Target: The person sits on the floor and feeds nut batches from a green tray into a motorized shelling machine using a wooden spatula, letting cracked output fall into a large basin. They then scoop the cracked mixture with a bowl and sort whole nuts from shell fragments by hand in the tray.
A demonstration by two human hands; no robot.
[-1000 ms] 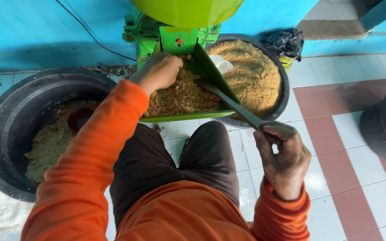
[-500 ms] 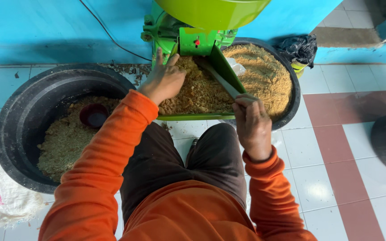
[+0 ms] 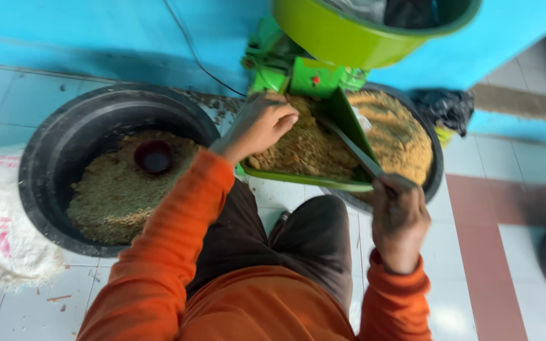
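Pale tiled floor under a blue wall. Left hand, fingers loosely curled, resting on tan crumbly meal in the green tray beneath the green machine. Right hand closed around a flat grey blade, long axis running toward ten o'clock into the meal, tip nearer the left hand. At three o'clock of the tray, a meal-filled black tub; at nine o'clock, a larger black basin with a dark red cup; farther left, a white sack.
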